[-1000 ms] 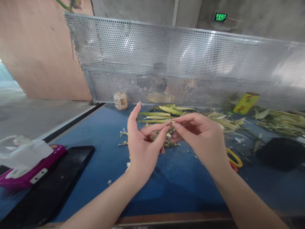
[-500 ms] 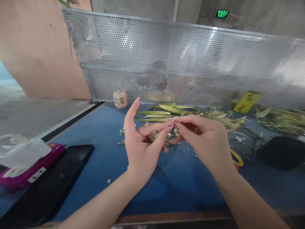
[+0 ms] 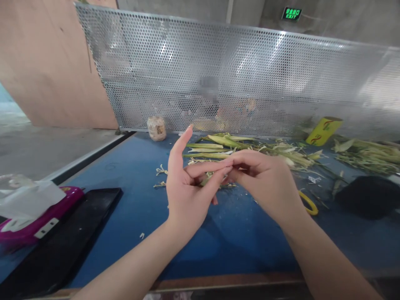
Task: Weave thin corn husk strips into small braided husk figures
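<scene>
My left hand [image 3: 187, 187] and my right hand [image 3: 265, 183] meet above the blue table [image 3: 131, 175], fingertips touching. Both pinch a small pale plant piece [image 3: 229, 167] that is mostly hidden between the fingertips. My left index finger sticks up straight while the thumb and middle finger close on the piece. A short greenish stem bit [image 3: 204, 180] shows inside my left palm. Beyond the hands lies a heap of green and pale stalks and husks [image 3: 237, 146]. Small scraps [image 3: 161, 171] are scattered below my hands.
A perforated metal screen [image 3: 250, 83] closes off the table's far side. A small jar [image 3: 156, 128] and a yellow can [image 3: 323, 130] stand by it. Yellow-handled scissors [image 3: 308, 202] and a dark object [image 3: 368, 196] lie right. A black tray [image 3: 62, 241], a magenta box [image 3: 46, 216] and clear plastic [image 3: 25, 198] sit left.
Both hands stay pinched together on the small piece and drift slightly right. My left index finger has leaned a little to the right.
</scene>
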Action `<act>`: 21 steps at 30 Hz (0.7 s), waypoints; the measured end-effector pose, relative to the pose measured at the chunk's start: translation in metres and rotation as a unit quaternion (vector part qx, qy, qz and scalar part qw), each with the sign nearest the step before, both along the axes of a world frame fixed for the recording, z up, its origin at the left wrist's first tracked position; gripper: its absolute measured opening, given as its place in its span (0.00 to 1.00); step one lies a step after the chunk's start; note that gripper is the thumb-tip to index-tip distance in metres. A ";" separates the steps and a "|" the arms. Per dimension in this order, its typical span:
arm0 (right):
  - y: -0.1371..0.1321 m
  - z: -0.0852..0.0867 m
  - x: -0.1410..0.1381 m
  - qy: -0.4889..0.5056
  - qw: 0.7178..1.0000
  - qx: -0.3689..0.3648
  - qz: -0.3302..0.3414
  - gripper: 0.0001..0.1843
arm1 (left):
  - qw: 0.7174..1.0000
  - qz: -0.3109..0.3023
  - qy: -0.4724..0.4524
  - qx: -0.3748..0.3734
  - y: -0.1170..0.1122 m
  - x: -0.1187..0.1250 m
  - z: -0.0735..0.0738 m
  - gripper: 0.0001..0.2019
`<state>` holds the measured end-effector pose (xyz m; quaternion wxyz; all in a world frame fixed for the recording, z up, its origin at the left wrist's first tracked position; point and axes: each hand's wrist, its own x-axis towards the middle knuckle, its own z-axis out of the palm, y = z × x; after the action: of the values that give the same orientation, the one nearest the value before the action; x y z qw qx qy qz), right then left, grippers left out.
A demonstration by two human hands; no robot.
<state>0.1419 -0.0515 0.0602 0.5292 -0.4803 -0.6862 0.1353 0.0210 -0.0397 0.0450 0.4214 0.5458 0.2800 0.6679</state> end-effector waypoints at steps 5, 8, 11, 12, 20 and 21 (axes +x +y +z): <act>0.000 -0.002 0.000 0.003 1.000 0.000 -0.007 0.05 | 1.000 -0.012 0.002 -0.022 0.000 -0.001 0.001 0.39; 0.001 -0.002 0.000 0.045 0.999 -0.029 0.008 0.03 | 0.999 -0.022 -0.015 -0.034 0.001 -0.001 0.002 0.41; 0.001 0.000 0.000 0.063 0.997 -0.033 0.013 0.04 | 0.998 -0.030 -0.026 -0.042 0.003 -0.001 0.001 0.38; 0.001 0.000 0.000 0.067 0.997 -0.033 0.014 0.04 | 0.998 -0.037 -0.025 -0.045 0.004 -0.001 0.000 0.36; 0.004 0.000 0.004 0.113 0.992 -0.046 0.040 0.05 | 0.991 -0.124 0.000 -0.056 0.010 -0.007 -0.006 0.34; 0.004 0.000 0.004 0.112 0.992 -0.044 0.034 0.05 | 0.989 -0.134 0.006 -0.060 0.010 -0.007 -0.006 0.34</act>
<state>0.1461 -0.0471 0.0605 0.5763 -0.4610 -0.6322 0.2360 0.0142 -0.0295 0.0390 0.5376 0.5563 0.2465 0.5837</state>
